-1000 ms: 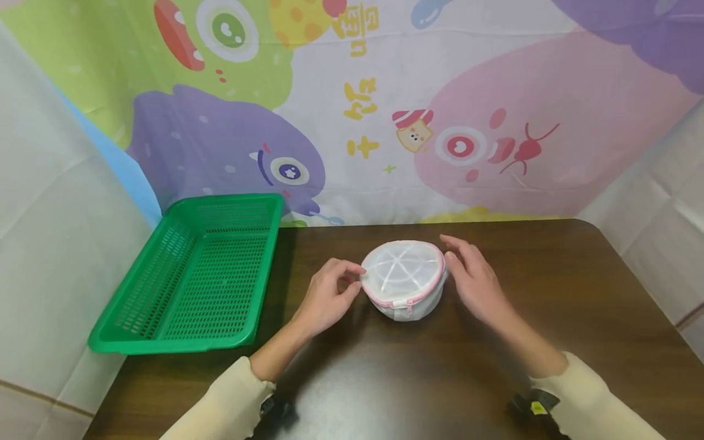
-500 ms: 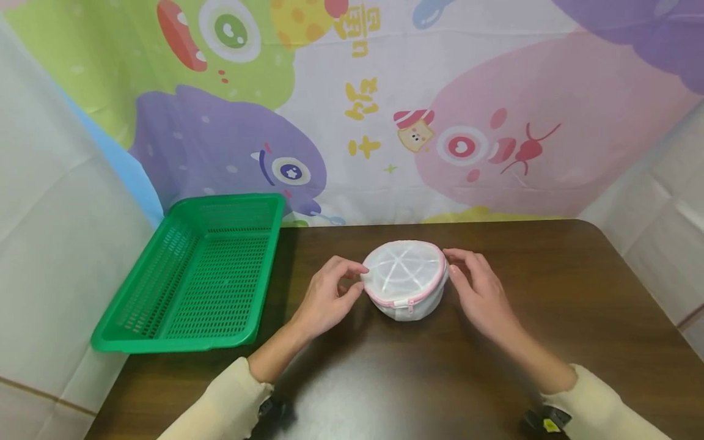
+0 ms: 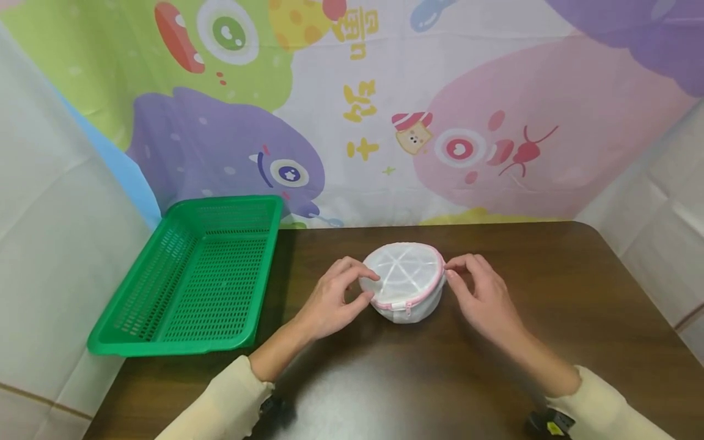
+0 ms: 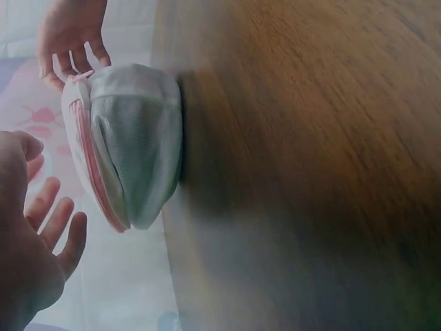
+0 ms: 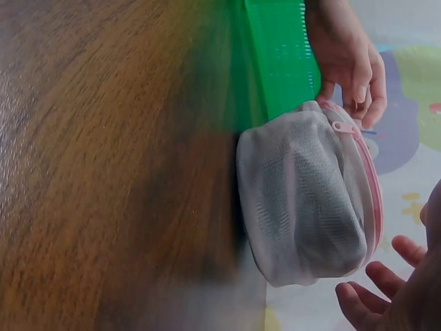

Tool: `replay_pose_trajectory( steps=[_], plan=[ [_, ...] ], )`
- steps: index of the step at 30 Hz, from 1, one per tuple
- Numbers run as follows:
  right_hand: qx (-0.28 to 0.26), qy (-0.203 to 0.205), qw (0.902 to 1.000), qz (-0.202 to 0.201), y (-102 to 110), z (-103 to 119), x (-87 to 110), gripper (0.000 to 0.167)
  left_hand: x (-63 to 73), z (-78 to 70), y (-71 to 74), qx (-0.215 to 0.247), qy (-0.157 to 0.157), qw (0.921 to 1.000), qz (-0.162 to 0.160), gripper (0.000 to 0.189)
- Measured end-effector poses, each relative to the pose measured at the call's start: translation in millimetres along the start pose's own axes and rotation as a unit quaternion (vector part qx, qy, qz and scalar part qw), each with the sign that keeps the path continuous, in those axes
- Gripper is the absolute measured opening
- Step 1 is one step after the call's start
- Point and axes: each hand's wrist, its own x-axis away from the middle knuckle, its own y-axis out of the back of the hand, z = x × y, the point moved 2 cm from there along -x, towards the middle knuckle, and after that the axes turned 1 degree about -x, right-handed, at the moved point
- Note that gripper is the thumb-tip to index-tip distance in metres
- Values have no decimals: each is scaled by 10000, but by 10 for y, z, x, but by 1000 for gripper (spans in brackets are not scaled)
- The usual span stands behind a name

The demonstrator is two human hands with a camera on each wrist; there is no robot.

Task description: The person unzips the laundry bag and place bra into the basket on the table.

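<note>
A round white mesh laundry bag (image 3: 404, 275) with a pink zipper sits upright on the table, its zipper shut along the front, with the zipper pull (image 5: 342, 127) near the front. Over the bag's left edge reaches my left hand (image 3: 332, 299), index finger above the lid and thumb by the rim, fingers relaxed. At the right rim is my right hand (image 3: 486, 299), thumb and index fingertips at the edge; whether they pinch it is unclear. In the right wrist view its fingers (image 5: 386, 279) look loosely bent beside the bag.
A green perforated plastic basket (image 3: 220, 281) stands left on the brown wooden table (image 3: 396, 379). Behind the table hangs a cartoon-printed cloth (image 3: 374, 189). White walls (image 3: 49, 244) flank both sides.
My left hand has moved slightly right, its index finger now over the lid. My right hand has come down and nearer the right rim. The bag has barely moved.
</note>
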Motion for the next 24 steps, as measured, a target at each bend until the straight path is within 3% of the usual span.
replay_pose_trajectory(
  steps=[9, 18, 24],
  plan=[
    [125, 215, 9997, 85, -14, 1, 39, 8, 2, -11, -3, -188, -190, 9996, 32, 21],
    [254, 350, 9986, 310, -65, 12, 97, 20, -2, -31, -53, -287, -381, 9987, 195, 18],
    [345, 495, 9977, 300, -65, 17, 110, 21, -15, -37, -56, -328, -552, 9979, 110, 19]
  ],
)
